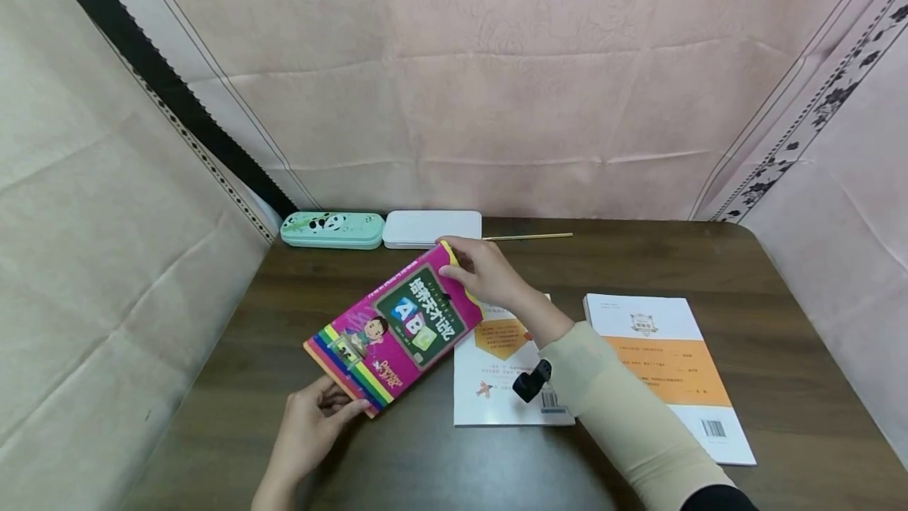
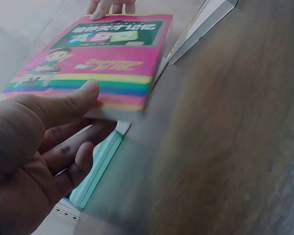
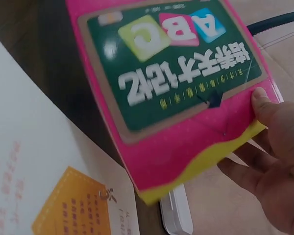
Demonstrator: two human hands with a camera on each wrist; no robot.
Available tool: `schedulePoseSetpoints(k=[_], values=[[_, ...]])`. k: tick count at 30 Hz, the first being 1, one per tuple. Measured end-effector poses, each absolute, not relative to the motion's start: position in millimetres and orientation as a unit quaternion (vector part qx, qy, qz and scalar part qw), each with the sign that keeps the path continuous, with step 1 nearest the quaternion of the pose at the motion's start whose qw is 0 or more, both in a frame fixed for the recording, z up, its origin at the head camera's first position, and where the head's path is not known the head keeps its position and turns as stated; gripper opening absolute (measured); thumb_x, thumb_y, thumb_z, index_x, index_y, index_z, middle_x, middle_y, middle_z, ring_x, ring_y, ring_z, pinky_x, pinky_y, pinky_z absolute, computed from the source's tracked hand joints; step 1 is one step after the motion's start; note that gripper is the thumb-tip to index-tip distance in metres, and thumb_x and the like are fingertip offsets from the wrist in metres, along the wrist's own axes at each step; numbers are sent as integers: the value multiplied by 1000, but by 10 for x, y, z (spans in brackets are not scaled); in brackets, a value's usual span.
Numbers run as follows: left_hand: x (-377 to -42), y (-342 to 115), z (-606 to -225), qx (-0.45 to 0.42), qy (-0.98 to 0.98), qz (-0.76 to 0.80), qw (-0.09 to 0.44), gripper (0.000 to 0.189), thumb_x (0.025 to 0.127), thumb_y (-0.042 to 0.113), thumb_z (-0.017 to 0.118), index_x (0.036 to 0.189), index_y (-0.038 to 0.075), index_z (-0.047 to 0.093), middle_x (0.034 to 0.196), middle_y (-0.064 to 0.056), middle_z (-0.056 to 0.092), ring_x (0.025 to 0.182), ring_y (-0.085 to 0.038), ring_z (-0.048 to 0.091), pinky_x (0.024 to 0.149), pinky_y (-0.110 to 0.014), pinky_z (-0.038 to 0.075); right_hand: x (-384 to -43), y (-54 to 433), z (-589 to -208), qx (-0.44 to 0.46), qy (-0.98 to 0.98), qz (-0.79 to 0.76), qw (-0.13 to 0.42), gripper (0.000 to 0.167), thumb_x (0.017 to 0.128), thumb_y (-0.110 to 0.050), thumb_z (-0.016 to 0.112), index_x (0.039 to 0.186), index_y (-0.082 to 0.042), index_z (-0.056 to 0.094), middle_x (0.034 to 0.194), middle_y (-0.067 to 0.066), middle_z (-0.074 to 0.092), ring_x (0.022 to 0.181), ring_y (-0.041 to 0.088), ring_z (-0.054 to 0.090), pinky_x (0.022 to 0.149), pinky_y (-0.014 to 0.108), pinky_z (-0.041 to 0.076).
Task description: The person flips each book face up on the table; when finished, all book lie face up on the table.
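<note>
A pink book (image 1: 397,330) with a green chalkboard panel and rainbow stripes is held tilted above the table. My right hand (image 1: 485,270) grips its upper right end, thumb on the cover and fingers behind, as the right wrist view also shows. At the striped lower end, my left hand (image 1: 312,424) pinches the corner, with its thumb (image 2: 71,105) on the cover and the fingers underneath. Partly behind the book and right forearm lies a white book (image 1: 489,400) with an orange patch. Another white book (image 1: 645,314) with an orange band lies to the right.
At the table's back edge stand a mint-green pencil case (image 1: 332,239) with a panda picture and a white case (image 1: 433,227). A thin stick (image 1: 532,236) lies beside them. Pale cloth (image 1: 496,101) hangs around the wooden table (image 1: 539,464).
</note>
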State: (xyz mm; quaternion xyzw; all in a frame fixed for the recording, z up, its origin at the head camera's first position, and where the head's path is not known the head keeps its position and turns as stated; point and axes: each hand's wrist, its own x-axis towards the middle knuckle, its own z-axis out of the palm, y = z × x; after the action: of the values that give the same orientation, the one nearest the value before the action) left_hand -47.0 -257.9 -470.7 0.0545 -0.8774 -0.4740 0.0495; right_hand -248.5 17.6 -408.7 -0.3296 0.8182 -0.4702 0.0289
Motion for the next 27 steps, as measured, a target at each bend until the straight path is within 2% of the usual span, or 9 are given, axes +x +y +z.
schedulePoseSetpoints(k=[5, 8, 12, 14, 16, 20, 23, 27], values=[[-479, -2605, -4742, 67, -850, -522, 31, 28, 81, 8, 85, 106, 5, 72, 90, -4, 76, 81, -13, 73, 72, -24, 60, -2477, 146, -4129, -296, 825, -480, 47, 44, 97, -20, 69, 141, -15, 60, 108, 0, 69, 92, 14, 66, 78, 27, 59], [-493, -2632, -4752, 70, -828, -555, 39, 43, 82, 8, 84, 121, 1, 67, 98, -10, 75, 84, -15, 73, 75, -26, 60, -2508, 107, -4219, -267, 835, -480, 40, 45, 96, -22, 72, 139, -16, 62, 108, 0, 71, 90, 14, 65, 76, 26, 58], [-522, -2695, -4759, 80, -803, -588, 57, 81, 83, 5, 83, 152, -1, 40, 119, -20, 65, 92, -14, 72, 79, -26, 60, -2562, 44, -4397, -248, 843, -475, 42, 44, 95, -25, 74, 137, -18, 65, 110, -1, 71, 91, 14, 63, 76, 26, 58], [-544, -2725, -4767, 93, -797, -594, 46, 94, 82, 4, 84, 158, 1, 28, 126, -21, 59, 95, -14, 72, 80, -26, 59, -2578, 24, -4486, -246, 844, -473, 62, 48, 95, -26, 73, 141, -18, 61, 116, 0, 69, 97, 15, 63, 81, 28, 58], [-570, -2749, -4783, 106, -802, -588, 25, 97, 80, 5, 86, 159, 3, 28, 128, -21, 57, 96, -16, 71, 81, -26, 59, -2587, 15, -4570, -249, 845, -466, 84, 55, 96, -28, 72, 146, -17, 54, 123, 3, 67, 106, 17, 63, 88, 32, 57], [-617, -2797, -4830, 117, -824, -554, -13, 95, 76, 7, 89, 155, 2, 36, 124, -19, 62, 100, -21, 69, 82, -26, 58, -2602, 14, -4708, -257, 846, -447, 136, 71, 96, -33, 72, 156, -16, 39, 136, 6, 61, 123, 24, 58, 102, 41, 50], [-635, -2840, -4848, 112, -859, -499, -37, 89, 74, 9, 91, 149, -1, 45, 116, -14, 67, 98, -22, 65, 80, -25, 56, -2612, 24, -4775, -256, 847, -434, 170, 77, 95, -36, 72, 159, -16, 34, 141, 7, 59, 129, 26, 55, 106, 44, 47], [-641, -2893, -4838, 90, -897, -428, -56, 81, 72, 11, 92, 141, -3, 54, 110, -8, 66, 95, -20, 60, 75, -26, 52, -2610, 46, -4798, -255, 845, -428, 192, 80, 95, -39, 71, 160, -16, 30, 144, 8, 56, 130, 28, 54, 106, 45, 46]])
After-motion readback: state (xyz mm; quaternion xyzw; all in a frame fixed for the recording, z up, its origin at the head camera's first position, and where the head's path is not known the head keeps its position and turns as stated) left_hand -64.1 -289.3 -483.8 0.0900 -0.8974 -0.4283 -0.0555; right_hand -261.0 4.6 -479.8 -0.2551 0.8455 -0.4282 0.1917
